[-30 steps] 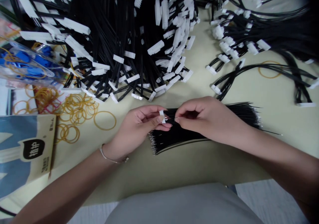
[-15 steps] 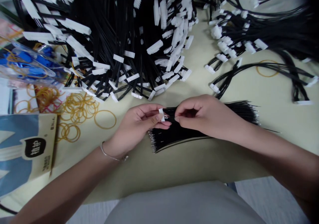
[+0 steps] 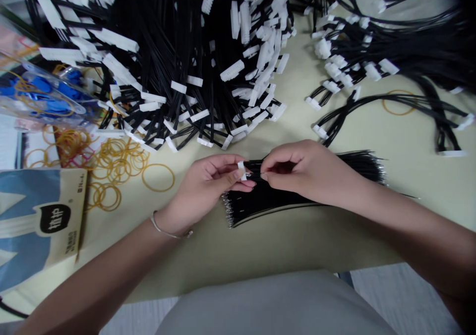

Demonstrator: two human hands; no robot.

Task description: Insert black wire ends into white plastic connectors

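Note:
Between the thumb and fingers of my left hand [image 3: 208,178] is a small white connector housing [image 3: 242,170]. Close to its right side, my right hand [image 3: 303,168] has thumb and forefinger pinched together on what looks like a thin black wire, mostly hidden by the fingers. Small metal wire ends show at the housing's right edge; whether they sit inside it I cannot tell. Beneath both hands lies a flat bundle of black wires [image 3: 271,206], with metal terminals along its left end and more wire ends fanning out at the right.
Finished-looking black cables with white connectors [image 3: 178,87] are heaped at the back. Another cable pile [image 3: 409,52] lies at the right. Yellow rubber bands [image 3: 121,161], a clear bag with blue pieces [image 3: 44,94] and a blue-and-beige tissue pack [image 3: 37,226] are on the left.
Both hands hold nearly the same pose over the wire bundle. The view has shifted very slightly; nothing was let go or picked up.

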